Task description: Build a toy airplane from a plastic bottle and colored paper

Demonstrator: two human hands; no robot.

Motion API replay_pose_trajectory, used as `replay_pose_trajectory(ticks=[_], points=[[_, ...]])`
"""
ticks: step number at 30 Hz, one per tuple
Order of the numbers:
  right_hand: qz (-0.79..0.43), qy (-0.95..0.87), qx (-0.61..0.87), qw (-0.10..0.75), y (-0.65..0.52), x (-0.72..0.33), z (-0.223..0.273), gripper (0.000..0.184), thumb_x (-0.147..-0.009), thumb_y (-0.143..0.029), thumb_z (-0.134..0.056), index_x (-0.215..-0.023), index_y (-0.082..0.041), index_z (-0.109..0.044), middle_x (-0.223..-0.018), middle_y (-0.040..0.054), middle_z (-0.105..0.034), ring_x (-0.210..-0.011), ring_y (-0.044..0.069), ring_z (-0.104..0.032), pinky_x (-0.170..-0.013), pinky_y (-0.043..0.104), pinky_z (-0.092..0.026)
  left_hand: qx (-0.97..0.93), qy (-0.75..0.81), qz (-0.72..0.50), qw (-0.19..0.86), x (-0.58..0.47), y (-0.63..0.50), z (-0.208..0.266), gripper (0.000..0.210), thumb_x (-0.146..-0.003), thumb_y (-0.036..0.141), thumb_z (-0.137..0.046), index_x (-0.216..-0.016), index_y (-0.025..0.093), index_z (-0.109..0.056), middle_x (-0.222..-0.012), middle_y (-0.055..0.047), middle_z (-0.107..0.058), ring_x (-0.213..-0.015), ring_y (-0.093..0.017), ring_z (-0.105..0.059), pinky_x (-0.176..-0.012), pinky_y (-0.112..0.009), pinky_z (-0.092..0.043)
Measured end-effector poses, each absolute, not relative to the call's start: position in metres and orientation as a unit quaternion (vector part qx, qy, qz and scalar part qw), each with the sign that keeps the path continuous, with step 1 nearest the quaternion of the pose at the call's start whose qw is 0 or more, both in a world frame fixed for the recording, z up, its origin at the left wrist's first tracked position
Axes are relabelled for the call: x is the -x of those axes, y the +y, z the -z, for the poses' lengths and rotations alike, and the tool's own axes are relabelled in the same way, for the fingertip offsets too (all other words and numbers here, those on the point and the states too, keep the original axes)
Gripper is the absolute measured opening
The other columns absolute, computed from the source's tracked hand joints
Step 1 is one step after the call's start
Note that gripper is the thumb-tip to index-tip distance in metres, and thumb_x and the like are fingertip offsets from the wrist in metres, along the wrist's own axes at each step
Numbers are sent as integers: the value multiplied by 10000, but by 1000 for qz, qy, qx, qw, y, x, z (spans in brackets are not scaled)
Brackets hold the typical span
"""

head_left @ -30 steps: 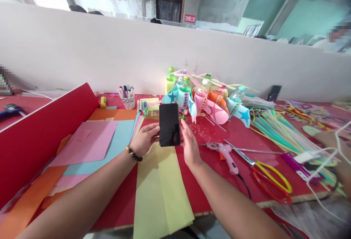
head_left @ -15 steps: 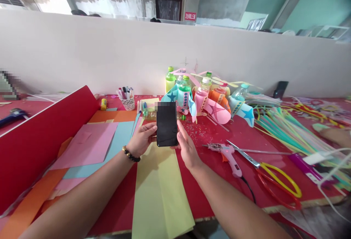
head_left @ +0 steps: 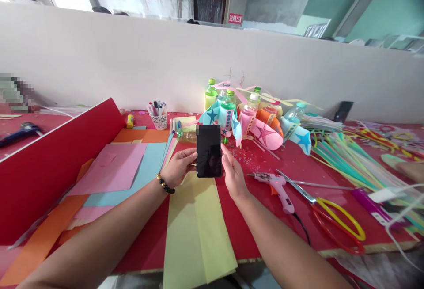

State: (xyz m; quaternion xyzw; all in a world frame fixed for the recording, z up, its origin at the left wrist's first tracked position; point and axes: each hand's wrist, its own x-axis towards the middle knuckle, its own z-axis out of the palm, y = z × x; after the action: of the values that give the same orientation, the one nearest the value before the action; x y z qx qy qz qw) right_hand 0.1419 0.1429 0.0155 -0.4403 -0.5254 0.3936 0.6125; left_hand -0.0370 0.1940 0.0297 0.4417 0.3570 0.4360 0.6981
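A black smartphone [head_left: 209,152] is held upright above the table, its dark screen facing me. My left hand [head_left: 180,165] grips its left edge, thumb in front and fingers behind. On the opposite edge, my right hand [head_left: 234,172] is closed round the phone's side, thumb along the border. Under the hands lies pale yellow paper [head_left: 195,227]. Behind the phone, a clear plastic bottle [head_left: 186,135] lies on its side, partly hidden. Several decorated bottles of coloured liquid, one with a pink paper wrap [head_left: 265,133], stand farther back.
To the right lie a pink glue gun [head_left: 278,187] and large scissors [head_left: 313,199], then bundled coloured strips [head_left: 347,161] and a purple box [head_left: 372,207]. Pink paper [head_left: 112,167] and other sheets cover the left. A red divider [head_left: 66,165] and a pen cup [head_left: 159,121] stand beyond.
The view has shifted slightly, so the scene sits a little to the right. Both hands keep hold of the phone, which stays upright between them.
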Motion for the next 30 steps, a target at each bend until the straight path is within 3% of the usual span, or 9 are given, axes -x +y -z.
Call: replay_pose_trajectory(ticks=[5, 14, 21, 30], points=[[-418, -507, 425, 623, 145, -141, -12, 512, -944, -505, -481, -1387, -248, -494, -1445, 15, -476, -1362, 230, -394, -1136, 406, -334, -442, 356, -438, 698, 37, 194, -29, 390, -728, 348, -761, -1041, 120, -715, -937, -129, -738, -795, -236, -698, -705, -367, -562], [-399, -505, 444, 624, 145, -138, -15, 566, -941, -550, -444, -1393, -212, -492, -1463, 38, -446, -1388, 237, -351, -1161, 422, -283, -427, 355, -445, 703, 37, 195, -26, 420, -705, 345, -783, -1047, 114, -707, -959, -135, -734, -831, -254, -699, -689, -368, -572], [-401, -517, 442, 613, 143, -139, -18, 552, -960, -529, -414, -1436, -250, -426, -1516, -4, -362, -1423, 204, -275, -1187, 392, -221, -409, 337, -440, 725, 37, 197, -21, 400, -721, 325, -771, -1058, 121, -704, -924, -121, -740, -790, -230, -704, -664, -326, -567], [-459, -476, 399, 635, 143, -136, -15, 564, -964, -508, -421, -1469, -264, -360, -1521, -9, -347, -1398, 221, -331, -1137, 407, -333, -395, 335, -444, 732, 38, 199, -16, 396, -732, 313, -766, -1077, 133, -699, -1025, -142, -728, -885, -263, -698, -699, -349, -570]])
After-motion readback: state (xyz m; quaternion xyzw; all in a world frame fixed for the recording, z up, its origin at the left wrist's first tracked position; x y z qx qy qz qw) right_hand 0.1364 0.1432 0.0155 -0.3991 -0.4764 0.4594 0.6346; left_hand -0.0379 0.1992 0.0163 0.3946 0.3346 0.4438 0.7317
